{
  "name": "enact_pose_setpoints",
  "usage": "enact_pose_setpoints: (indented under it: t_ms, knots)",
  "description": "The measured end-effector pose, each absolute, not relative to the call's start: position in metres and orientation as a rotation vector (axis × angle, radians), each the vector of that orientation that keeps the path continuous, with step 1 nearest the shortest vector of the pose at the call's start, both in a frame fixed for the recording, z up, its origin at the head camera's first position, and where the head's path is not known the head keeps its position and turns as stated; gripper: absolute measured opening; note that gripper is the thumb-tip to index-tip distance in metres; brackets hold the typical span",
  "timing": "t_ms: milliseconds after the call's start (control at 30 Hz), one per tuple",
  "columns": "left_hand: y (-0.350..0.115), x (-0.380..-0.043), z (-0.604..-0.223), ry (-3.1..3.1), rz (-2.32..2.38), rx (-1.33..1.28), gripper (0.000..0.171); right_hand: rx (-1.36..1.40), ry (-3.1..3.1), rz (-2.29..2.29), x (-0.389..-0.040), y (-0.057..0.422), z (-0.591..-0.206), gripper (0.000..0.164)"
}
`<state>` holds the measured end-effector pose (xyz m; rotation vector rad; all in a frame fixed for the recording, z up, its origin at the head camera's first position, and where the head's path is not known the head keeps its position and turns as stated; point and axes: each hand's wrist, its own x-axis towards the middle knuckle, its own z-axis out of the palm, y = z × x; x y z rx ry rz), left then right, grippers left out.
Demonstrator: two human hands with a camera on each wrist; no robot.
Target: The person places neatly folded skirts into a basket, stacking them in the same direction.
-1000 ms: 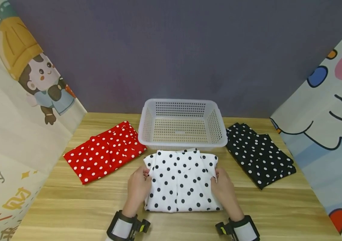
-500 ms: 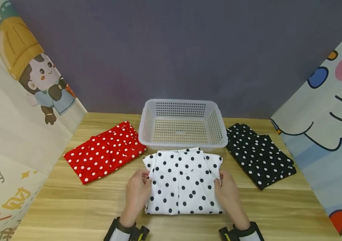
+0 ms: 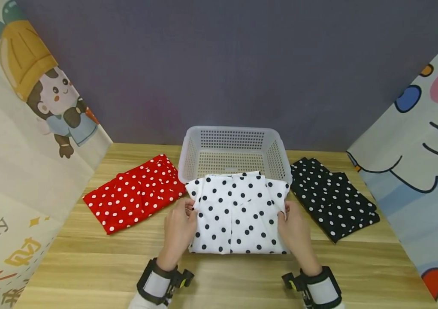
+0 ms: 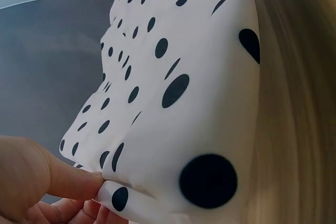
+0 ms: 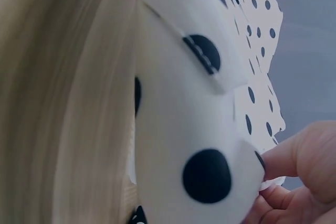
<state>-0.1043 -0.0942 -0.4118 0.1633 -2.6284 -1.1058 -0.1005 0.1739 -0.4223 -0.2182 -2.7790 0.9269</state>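
A folded white garment with black polka dots is held up by its two side edges in the head view, its far edge overlapping the front rim of the white plastic basket. My left hand pinches the left edge; in the left wrist view the thumb presses on top with fingers beneath. On the opposite edge my right hand pinches the cloth, its thumb over the fabric in the right wrist view. The garment hides the near part of the basket.
A folded red cloth with white dots lies left of the basket on the wooden table. To the right lies a folded black one with white dots. A dark grey wall stands behind, with printed curtains on both sides.
Both hands have carried the white garment forward, up the view toward the basket, and slightly right. It now covers the basket's front rim. The red and black cloths have stayed put.
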Motion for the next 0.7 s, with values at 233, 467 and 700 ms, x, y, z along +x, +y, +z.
enact_pose_setpoints:
  t_ms: [233, 467, 700]
  knots:
    - [-0.093, -0.122, -0.400, -2.622, -1.112, 0.135, 0.014, -0.136, -2.743, 0.905, -0.117, 0.176, -0.413, 0.029]
    - [-0.094, -0.144, -0.391, -2.621, -1.108, 0.106, 0.012, -0.064, -2.766, 0.885, -0.139, 0.179, -0.403, 0.026]
    - [-0.096, -0.164, -0.382, -2.657, -1.101, 0.097, 0.012, -0.018, -2.785, 0.882, -0.157, 0.180, -0.396, 0.023]
